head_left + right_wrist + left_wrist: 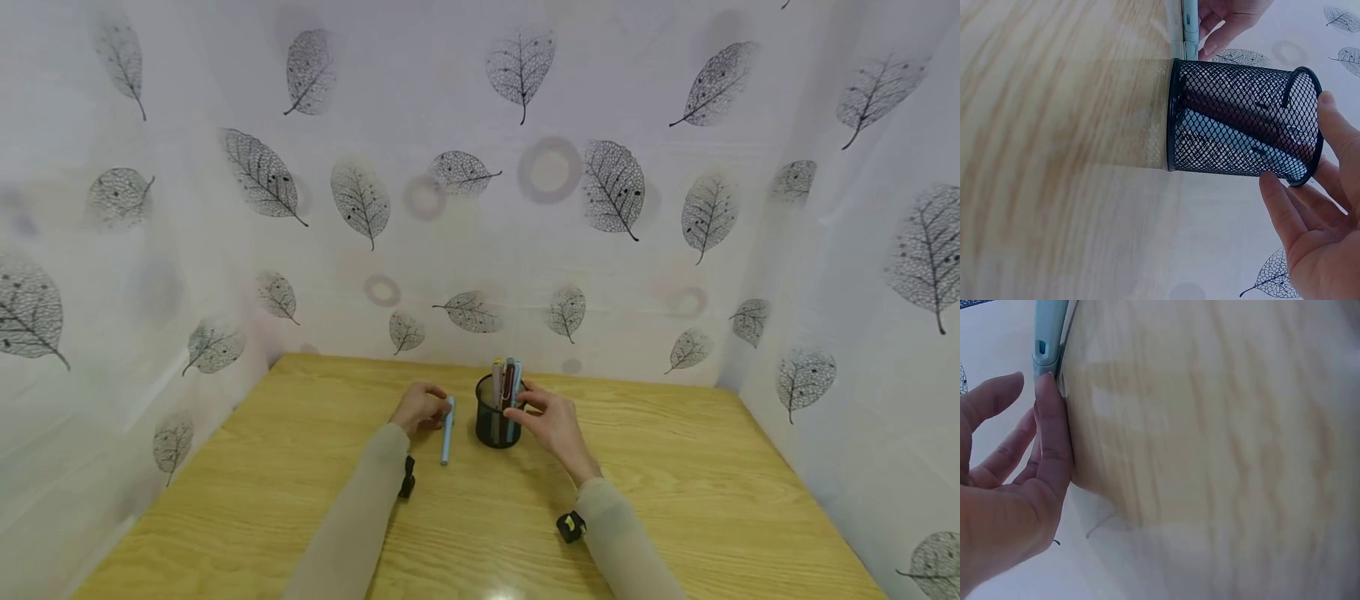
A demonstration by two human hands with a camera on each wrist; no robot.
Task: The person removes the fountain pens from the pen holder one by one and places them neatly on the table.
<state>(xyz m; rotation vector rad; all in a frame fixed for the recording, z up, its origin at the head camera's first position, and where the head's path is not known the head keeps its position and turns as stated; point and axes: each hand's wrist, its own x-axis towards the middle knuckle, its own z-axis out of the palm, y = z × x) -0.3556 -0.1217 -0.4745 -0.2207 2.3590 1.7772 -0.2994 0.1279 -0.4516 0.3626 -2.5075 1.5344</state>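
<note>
A black mesh pen holder (pixel 498 429) stands upright on the table with several pens in it. My right hand (pixel 553 425) grips its top, the thumb at the front of the rim and the other fingers round the right side. In the right wrist view, fingertips (pixel 1269 180) touch the mesh wall (pixel 1235 119). To the holder's left, a light blue pen (pixel 447 437) lies on the wood, one end toward the person. My left hand (pixel 422 407) is at its far end. The left wrist view shows a fingertip right at the pen (pixel 1049 337), with the other digits spread apart.
The light wooden table (pixel 300 483) reaches back to a white leaf-printed sheet (pixel 480 250), which also hangs on both sides. A black device (pixel 571 527) sits at the right wrist. Another black piece (pixel 407 477) is at the left cuff.
</note>
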